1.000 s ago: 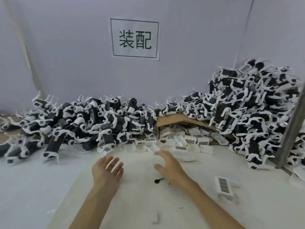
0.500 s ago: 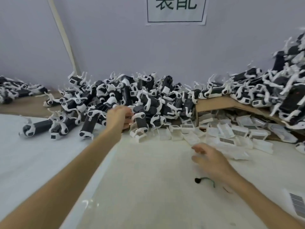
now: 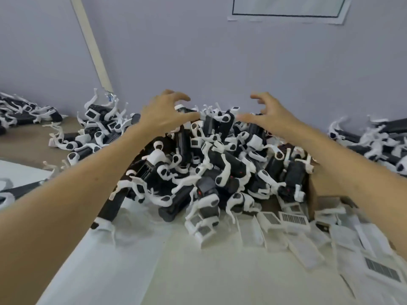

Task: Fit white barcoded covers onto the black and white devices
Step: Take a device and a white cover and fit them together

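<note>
1. White barcoded covers [image 3: 294,219] lie loose on the white table [image 3: 198,271], well short of the fingertips and mostly on the right hand's side.
2. The pile of black and white devices [image 3: 209,168] lies beneath and between both forearms and reaches up to the fingertips.
3. The left hand [image 3: 165,115] and right hand [image 3: 271,116] hover over the pile's far top, fingers spread and curved, gripping nothing.
4. Beyond the fingertips stands a grey wall [image 3: 198,51].

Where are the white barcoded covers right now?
Head view, lower right: the white barcoded covers lie scattered on the table, at the foot of the device pile, under the right forearm.
</note>
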A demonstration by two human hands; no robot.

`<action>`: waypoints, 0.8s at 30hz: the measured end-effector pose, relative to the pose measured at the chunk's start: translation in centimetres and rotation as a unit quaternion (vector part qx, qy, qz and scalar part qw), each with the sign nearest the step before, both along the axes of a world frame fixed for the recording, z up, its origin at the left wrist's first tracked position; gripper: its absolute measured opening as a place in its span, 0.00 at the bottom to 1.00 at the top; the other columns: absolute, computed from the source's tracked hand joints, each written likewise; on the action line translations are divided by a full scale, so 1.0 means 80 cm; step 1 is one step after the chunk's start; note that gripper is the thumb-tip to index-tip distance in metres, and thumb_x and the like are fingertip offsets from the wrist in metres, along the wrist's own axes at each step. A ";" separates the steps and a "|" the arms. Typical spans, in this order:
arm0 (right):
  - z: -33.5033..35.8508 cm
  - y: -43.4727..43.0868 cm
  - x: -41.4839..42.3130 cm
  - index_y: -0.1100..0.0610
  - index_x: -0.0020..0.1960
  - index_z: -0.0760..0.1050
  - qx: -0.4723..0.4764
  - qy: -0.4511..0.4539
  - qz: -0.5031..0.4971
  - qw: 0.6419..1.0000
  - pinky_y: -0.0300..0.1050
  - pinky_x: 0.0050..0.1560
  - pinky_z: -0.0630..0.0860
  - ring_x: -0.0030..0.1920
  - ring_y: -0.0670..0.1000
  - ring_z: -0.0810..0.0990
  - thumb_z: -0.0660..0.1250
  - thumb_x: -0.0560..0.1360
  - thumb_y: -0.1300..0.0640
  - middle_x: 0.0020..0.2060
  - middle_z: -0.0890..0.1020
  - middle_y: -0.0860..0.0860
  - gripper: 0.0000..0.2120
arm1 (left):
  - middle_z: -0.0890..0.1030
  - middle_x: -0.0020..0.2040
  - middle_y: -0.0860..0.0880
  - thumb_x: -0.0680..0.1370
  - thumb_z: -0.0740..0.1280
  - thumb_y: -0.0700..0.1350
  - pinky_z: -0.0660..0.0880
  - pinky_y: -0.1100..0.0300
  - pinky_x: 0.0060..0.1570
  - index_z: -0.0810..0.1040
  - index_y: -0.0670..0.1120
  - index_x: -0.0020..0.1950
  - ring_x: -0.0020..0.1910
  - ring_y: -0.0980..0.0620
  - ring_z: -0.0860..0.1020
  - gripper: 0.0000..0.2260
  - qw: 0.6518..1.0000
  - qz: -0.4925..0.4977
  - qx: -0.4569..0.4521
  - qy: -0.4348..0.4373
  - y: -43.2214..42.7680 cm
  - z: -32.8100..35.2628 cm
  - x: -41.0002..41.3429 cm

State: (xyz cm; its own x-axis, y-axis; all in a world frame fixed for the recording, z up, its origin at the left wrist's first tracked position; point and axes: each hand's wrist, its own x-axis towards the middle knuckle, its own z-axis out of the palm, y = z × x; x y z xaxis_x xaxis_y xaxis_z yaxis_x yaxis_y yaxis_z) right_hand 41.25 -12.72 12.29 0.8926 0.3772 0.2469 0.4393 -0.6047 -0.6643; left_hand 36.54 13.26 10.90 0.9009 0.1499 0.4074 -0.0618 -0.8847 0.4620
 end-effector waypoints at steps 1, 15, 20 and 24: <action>0.007 0.021 0.020 0.49 0.77 0.60 -0.015 -0.005 0.008 1.000 0.58 0.72 0.66 0.74 0.56 0.65 0.70 0.60 0.28 0.77 0.61 0.53 0.52 | 0.69 0.75 0.45 0.75 0.69 0.65 0.70 0.49 0.66 0.74 0.53 0.72 0.68 0.44 0.73 0.28 1.000 -0.014 -0.017 0.021 0.007 0.001 0.016; -0.006 0.139 0.173 0.46 0.63 0.76 -0.339 0.113 0.031 0.934 0.57 0.67 0.70 0.69 0.57 0.71 0.71 0.50 0.28 0.69 0.74 0.50 0.44 | 0.72 0.72 0.47 0.57 0.67 0.76 0.66 0.45 0.69 0.71 0.52 0.73 0.68 0.43 0.71 0.50 0.949 -0.008 0.010 0.316 0.041 -0.043 0.104; -0.029 0.099 0.131 0.50 0.61 0.71 -0.229 0.050 0.017 0.972 0.58 0.63 0.72 0.65 0.59 0.73 0.72 0.68 0.43 0.67 0.72 0.56 0.25 | 0.72 0.58 0.51 0.53 0.60 0.77 0.65 0.52 0.54 0.76 0.52 0.65 0.58 0.46 0.71 0.47 0.961 -0.007 0.059 0.270 0.020 -0.046 0.054; -0.044 0.067 0.074 0.47 0.70 0.64 -0.154 0.020 -0.011 0.988 0.48 0.50 0.69 0.61 0.60 0.73 0.69 0.69 0.44 0.69 0.69 0.55 0.32 | 0.78 0.51 0.54 0.63 0.62 0.74 0.66 0.57 0.42 0.78 0.52 0.53 0.51 0.50 0.75 0.31 0.975 -0.016 0.014 0.221 0.020 -0.053 0.003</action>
State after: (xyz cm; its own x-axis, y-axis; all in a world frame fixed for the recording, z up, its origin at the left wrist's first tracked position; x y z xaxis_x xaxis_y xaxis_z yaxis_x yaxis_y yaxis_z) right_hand 47.13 -7.35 8.81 0.9084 0.4090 0.0869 0.4002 -0.7903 -0.4640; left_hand 36.82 14.86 6.67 0.9934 0.1133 -0.0175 0.1099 -0.8978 0.4264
